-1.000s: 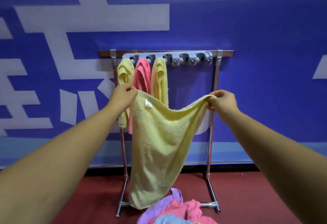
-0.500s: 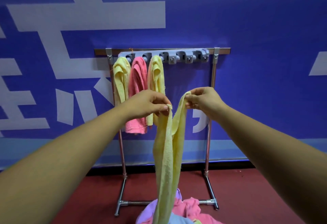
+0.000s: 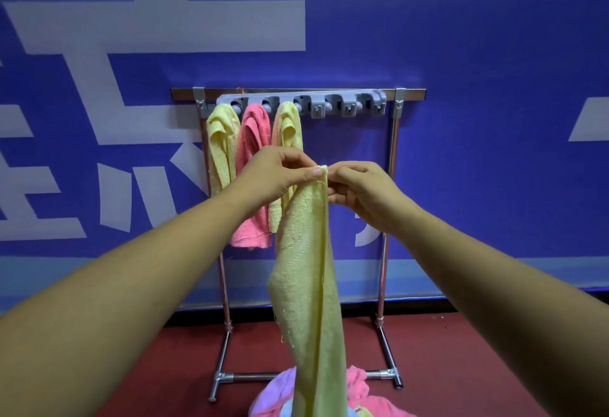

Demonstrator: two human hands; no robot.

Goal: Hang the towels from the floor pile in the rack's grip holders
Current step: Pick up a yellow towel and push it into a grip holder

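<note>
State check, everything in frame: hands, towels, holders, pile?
yellow towel in hand: doubled, dangling, unhung
left hand: pinching its top
right hand: pinching its top
far-left yellow towel: hung
pink towel: hung
third yellow towel: hung
right-end holders: empty
floor pile: towels remain

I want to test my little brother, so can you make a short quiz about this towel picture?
1. True or false: the left hand and right hand both pinch the front yellow towel.
2. Where is the towel pile? A on the floor, B on a chair, C in a basket.
3. Fill in: the middle towel hung on the rack is ____.
Key: 1 true; 2 A; 3 pink.
</note>
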